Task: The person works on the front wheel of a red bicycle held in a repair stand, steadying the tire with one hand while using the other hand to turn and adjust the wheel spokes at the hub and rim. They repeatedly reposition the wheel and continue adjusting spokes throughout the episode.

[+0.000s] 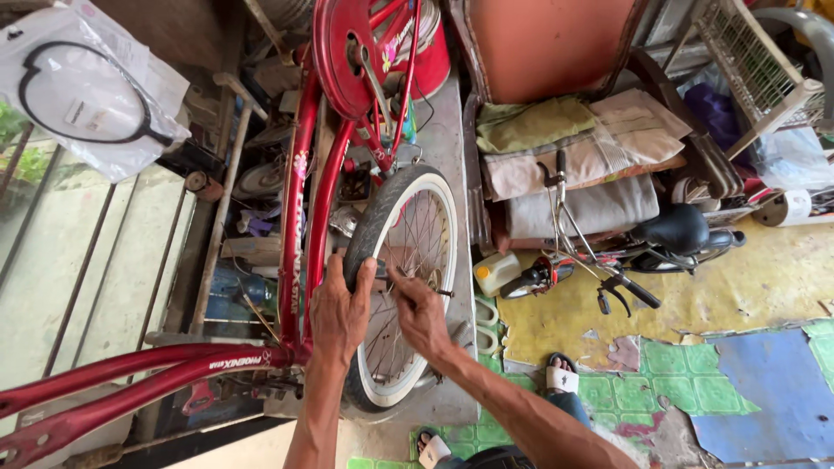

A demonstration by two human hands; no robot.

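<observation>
my left hand (340, 314) is wrapped over the black tire (375, 227) of the wheel (408, 287) on the upturned red bike (300, 208), my right hand (419, 314) pinching something small at the rim, too hidden to make out.

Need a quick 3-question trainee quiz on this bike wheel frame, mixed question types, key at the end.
1. True or false: the left hand grips the black tyre of the wheel.
2. Which colour is the bicycle frame? A) blue B) red C) green
3. Fill in: the right hand is in front of the wheel's ____, fingertips near a small dark part whose kind cannot be told.

Key:
1. True; the fingers wrap over the tyre.
2. B; the tubes are red.
3. Spokes; the hand sits inside the white-walled rim.
</observation>
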